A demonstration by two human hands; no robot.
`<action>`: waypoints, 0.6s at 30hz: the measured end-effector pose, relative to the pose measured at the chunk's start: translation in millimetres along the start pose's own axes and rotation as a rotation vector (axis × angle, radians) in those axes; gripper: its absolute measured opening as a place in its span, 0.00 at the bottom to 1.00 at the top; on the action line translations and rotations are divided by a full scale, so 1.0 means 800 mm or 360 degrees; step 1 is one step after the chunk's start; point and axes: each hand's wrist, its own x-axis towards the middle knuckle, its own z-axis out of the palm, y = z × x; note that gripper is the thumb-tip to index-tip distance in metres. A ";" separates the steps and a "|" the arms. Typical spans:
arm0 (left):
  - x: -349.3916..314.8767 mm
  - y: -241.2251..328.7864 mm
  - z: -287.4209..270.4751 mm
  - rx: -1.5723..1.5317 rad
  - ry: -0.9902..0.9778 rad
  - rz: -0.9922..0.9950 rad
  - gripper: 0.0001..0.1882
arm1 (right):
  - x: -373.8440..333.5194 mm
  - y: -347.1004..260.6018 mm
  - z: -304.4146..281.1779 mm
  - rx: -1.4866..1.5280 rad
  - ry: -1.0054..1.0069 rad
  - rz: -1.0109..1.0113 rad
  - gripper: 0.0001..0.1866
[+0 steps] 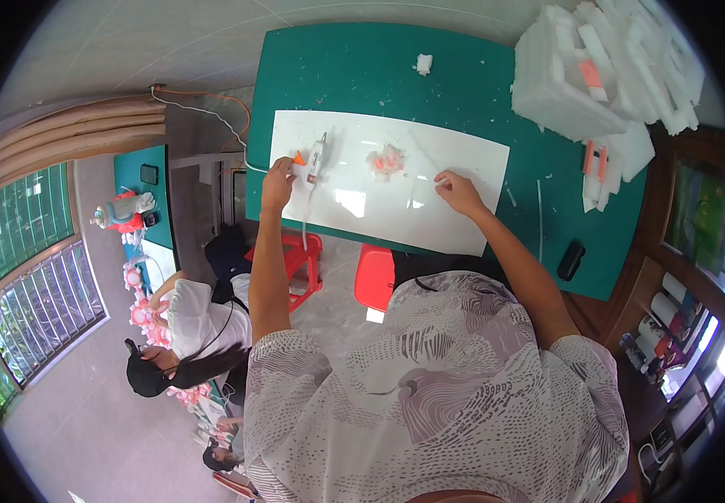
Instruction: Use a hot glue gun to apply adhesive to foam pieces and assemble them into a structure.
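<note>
A white sheet-like board (463, 151) lies on the green table, and both my hands are over it. At its left end my left hand (279, 183) has its fingers drawn together at a small orange piece (299, 158). Just right of these fingertips lies a white glue gun (317, 158), nozzle pointing away from me. A pile of pink and white scraps (387, 162) sits mid-board. Toward the right, my right hand (460, 194) is apart from the pile, thumb and forefinger pinched; anything between them is too small to make out.
White foam blocks (555, 75) are heaped at the table's far right corner, with pink-marked foam pieces (597, 163) nearer. A black case (571, 260) lies by the right edge. Red stools (373, 277) stand below the table's near edge. At left, a person (195, 318) works beside pink items.
</note>
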 end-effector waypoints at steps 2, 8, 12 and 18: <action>-0.002 0.015 -0.007 -0.0377 -0.0149 -0.0059 0.23 | 0.001 0.001 0.000 -0.0014 0.0000 -0.0013 0.11; 0.000 0.028 -0.018 -0.0885 -0.0619 -0.0312 0.20 | 0.004 0.008 0.001 -0.0004 -0.0012 -0.0048 0.11; 0.001 0.027 -0.017 -0.1122 -0.0642 -0.0273 0.17 | 0.001 0.010 0.003 0.0027 0.0010 -0.0101 0.10; 0.005 0.044 -0.021 -0.1156 -0.0663 -0.0286 0.14 | 0.002 0.018 0.002 0.0053 0.0003 -0.0123 0.10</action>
